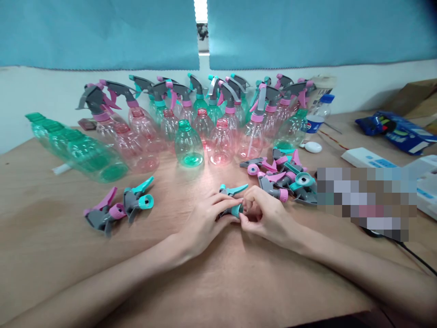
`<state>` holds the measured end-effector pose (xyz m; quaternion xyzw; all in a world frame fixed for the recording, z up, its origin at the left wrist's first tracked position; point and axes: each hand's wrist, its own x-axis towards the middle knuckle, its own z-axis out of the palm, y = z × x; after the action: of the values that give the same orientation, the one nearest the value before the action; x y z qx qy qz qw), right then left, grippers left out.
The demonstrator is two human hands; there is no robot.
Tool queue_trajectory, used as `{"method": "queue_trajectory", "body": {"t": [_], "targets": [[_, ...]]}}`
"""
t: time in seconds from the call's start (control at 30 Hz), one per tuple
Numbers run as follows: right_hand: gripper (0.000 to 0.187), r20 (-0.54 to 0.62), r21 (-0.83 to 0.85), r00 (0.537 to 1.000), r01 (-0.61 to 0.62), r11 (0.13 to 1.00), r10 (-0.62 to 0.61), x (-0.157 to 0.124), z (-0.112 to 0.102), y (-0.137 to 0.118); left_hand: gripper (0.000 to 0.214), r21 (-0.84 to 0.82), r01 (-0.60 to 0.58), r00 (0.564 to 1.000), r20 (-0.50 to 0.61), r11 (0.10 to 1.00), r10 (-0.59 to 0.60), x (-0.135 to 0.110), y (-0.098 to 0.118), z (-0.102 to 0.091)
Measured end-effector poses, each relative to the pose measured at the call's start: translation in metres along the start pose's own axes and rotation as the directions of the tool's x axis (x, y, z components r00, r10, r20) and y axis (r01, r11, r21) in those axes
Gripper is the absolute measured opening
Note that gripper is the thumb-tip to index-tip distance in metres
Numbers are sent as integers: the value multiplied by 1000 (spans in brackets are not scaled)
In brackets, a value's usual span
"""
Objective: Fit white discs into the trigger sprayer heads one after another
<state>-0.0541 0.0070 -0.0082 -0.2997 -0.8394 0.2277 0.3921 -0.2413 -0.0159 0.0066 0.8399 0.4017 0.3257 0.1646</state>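
Note:
A grey and teal trigger spray head (235, 209) is low over the table in front of me, its teal collar turned to the right. My left hand (209, 217) is closed around its body, with the teal trigger pointing up past the fingers. At the collar's open end, the fingertips of my right hand (264, 214) are pinched together; anything small between them is hidden. To the left lie a pink-collared spray head (102, 216) and a teal-collared spray head (136, 200). A pile of pink and teal spray heads (282, 177) sits just beyond my right hand.
Behind stand several pink bottles (221, 143) and green bottles (189, 146), many with spray heads fitted. More green bottles (97, 155) lean in a row at left. At right are a Pepsi bottle (316, 120), a blue packet (399, 132) and a white power strip (368, 159).

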Motion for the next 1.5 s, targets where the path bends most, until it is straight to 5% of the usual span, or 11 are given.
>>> {"method": "queue_trajectory", "body": {"t": [0.17,0.37,0.63,0.83,0.9,1.0,1.1,1.17,1.33,1.5], "targets": [[16,-16,-92,999,-41,995,40,-2,-2,-6,26,-10,63,998,-27,998,-64,1,3,-1],[23,-70,-201,994,64,978,-79,-4,-4,-10,25,6,160,985,-64,987,-159,0,4,0],[19,-149,-248,985,46,968,-85,-5,2,-9,25,37,172,983,-76,984,-169,1,5,0],[24,-326,-190,937,-193,962,124,12,-25,4,24,10,174,983,-58,985,-173,-1,7,-2],[22,-267,-33,923,-297,954,278,19,-37,10,23,-42,198,977,-67,979,-201,-2,7,-1],[11,133,245,916,-400,883,378,22,-45,14,24,-177,292,945,-100,940,-313,-1,6,-1],[14,478,258,797,-530,808,370,20,-45,12,28,-313,351,902,-139,882,-408,0,3,0],[18,537,199,753,-550,811,380,19,-43,8,33,-370,356,892,-138,858,-430,1,2,0],[23,562,192,734,-563,804,380,19,-45,0,34,-416,364,891,-104,833,-442,1,2,0],[18,525,162,770,-510,845,364,17,-41,1,33,-423,361,897,-87,831,-434,1,2,0]]}}
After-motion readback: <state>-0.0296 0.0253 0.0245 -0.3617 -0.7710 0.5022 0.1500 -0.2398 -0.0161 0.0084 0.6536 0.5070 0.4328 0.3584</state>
